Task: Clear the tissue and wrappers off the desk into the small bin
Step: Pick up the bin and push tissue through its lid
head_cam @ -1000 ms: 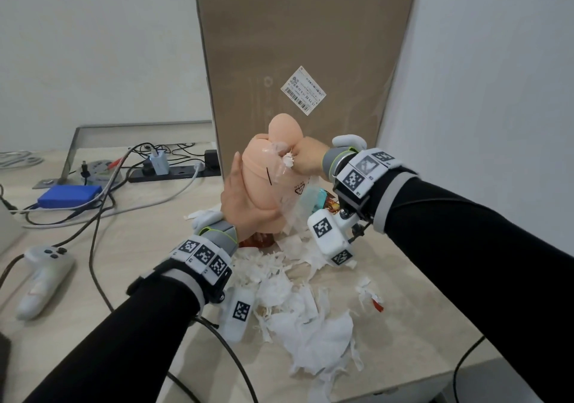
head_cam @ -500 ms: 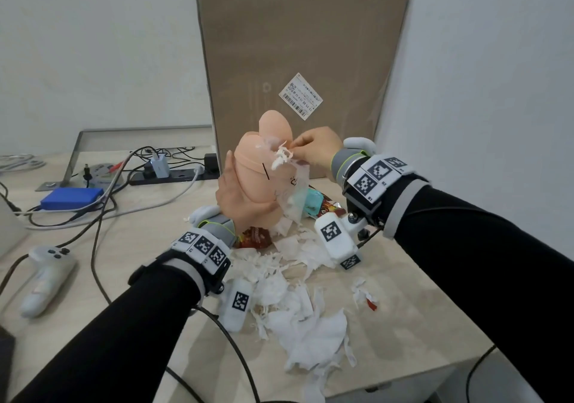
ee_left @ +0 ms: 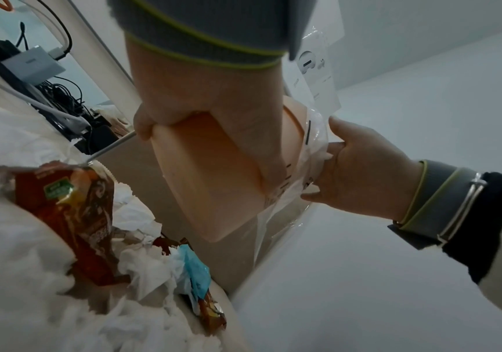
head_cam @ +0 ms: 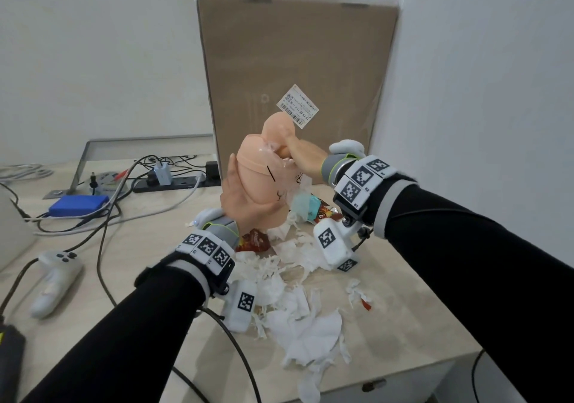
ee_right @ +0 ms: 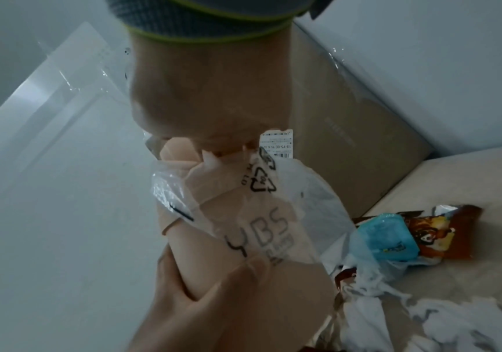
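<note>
left hand [head_cam: 245, 197]: grip around small bin [head_cam: 264, 182] | right hand [head_cam: 306, 157]: grip pinching clear wrapper [ee_right: 273, 214] at bin mouth

Probably an office or lab corner: pale desk [head_cam: 403, 309], power strip [head_cam: 174, 182], cables, cardboard box [head_cam: 295, 61].

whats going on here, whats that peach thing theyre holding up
A person is tidying a messy desk. Their left hand grips a small peach-coloured bin, held up off the desk, while the right hand pushes a clear plastic wrapper into its top opening. Much of the wrapper hangs outside, down the bin's side. Shredded white tissue and snack wrappers lie on the desk below, not yet cleared.
</note>
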